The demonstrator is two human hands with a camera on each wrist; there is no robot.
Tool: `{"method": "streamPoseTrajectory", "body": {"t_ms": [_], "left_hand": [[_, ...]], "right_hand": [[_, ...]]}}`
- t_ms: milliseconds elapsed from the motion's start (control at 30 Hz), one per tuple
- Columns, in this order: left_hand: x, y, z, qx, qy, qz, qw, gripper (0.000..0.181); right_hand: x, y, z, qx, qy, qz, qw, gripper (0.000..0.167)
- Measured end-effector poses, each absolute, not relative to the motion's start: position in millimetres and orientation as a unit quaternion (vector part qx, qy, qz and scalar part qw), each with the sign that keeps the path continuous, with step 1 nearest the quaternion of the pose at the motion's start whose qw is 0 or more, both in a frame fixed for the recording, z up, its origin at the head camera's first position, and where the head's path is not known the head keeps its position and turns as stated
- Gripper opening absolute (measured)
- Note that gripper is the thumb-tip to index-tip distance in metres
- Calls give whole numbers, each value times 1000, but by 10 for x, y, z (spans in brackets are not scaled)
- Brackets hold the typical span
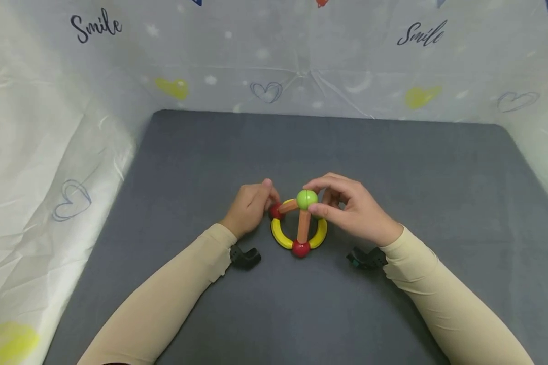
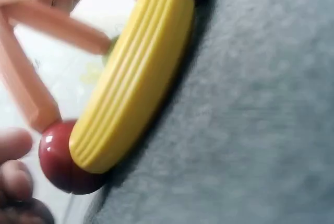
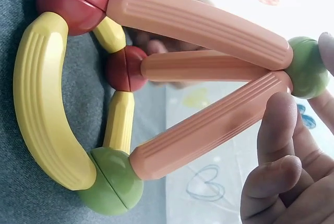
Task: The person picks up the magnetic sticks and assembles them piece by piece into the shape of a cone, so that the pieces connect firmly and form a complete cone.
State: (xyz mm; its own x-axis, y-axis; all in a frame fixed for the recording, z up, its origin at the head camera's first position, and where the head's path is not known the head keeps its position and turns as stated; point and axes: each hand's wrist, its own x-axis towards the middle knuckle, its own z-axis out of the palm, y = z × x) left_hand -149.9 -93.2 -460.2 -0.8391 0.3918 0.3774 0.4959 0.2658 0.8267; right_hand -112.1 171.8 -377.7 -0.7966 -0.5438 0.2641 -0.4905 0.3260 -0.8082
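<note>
A pyramid-like frame of toy rods and balls stands on the dark table. Its base is a ring of curved yellow rods [image 1: 280,235] joined by a red ball at the front [image 1: 301,249], another at the left [image 1: 276,211] and a green ball [image 3: 112,182]. Three straight orange rods [image 3: 203,25] lean up to a green ball at the top [image 1: 307,199]. My right hand [image 1: 358,208] pinches that top ball between thumb and fingers. Beside the left red ball is my left hand [image 1: 251,205], its fingertips [image 2: 15,179] close to the ball but apart from it, holding nothing.
The dark grey table [image 1: 210,147] extends around the frame on every side. A white printed sheet [image 1: 301,56] with hearts and lettering hangs behind and at the sides. Black wrist cameras [image 1: 245,257] sit under both wrists, close to the tabletop.
</note>
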Motion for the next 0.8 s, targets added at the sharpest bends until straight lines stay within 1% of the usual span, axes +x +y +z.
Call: {"method": "streamPoseTrajectory", "body": {"t_ms": [67, 100, 167, 300, 500, 800], "left_hand": [[-1529, -915, -4617, -236, -798, -554, 1, 75], [-1544, -906, -4624, -217, -798, -562, -13, 75], [-1569, -881, -4644, -193, -796, -573, -25, 74], [-1600, -833, -4699, -174, -791, -586, -26, 70], [-1591, -831, -4803, -164, -799, -578, -27, 65], [-1482, -879, -4940, -157, -798, -581, -19, 61]], "right_hand": [[-1122, 1731, -3793, -316, 814, -487, 34, 34], [-1123, 1738, -3798, -316, 814, -486, 36, 34], [-1128, 1756, -3807, -319, 815, -482, 36, 34], [-1143, 1776, -3832, -326, 817, -475, 31, 34], [-1134, 1760, -3935, -322, 814, -483, 37, 34], [-1140, 1679, -4025, -331, 806, -487, 64, 33]]}}
